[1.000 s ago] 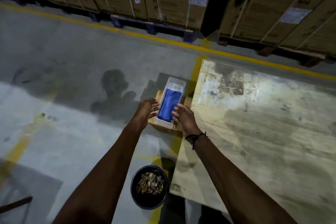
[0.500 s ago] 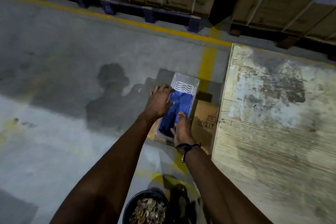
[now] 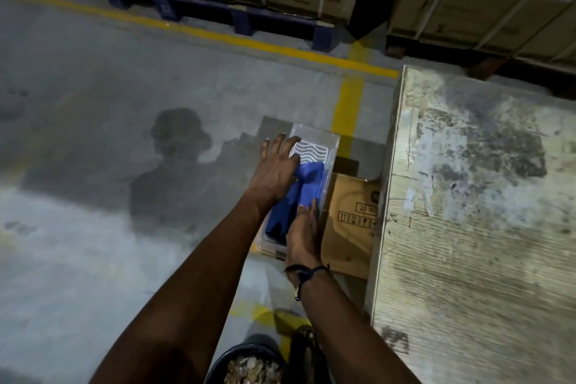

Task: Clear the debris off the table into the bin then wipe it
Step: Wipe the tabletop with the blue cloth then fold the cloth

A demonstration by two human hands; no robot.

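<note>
Blue cloth (image 3: 297, 196) in one clear tray (image 3: 324, 146) left of one worn table (image 3: 467, 227), now bunched, not flat as before, left hand (image 3: 277, 165) grasping its far end, right hand (image 3: 304, 237) fingers straight on it, one debris-filled bin (image 3: 249, 365) near.

Blue cloth in a tray, bin with debris, stained worktop.
The blue cloth (image 3: 307, 187) lies crumpled in a clear plastic tray (image 3: 325, 142) beside the worktop (image 3: 473, 227), whose pale surface is worn and blotchy. The dark round bin (image 3: 249, 362) stands at the bottom edge, holding brownish debris (image 3: 252, 369).
</note>
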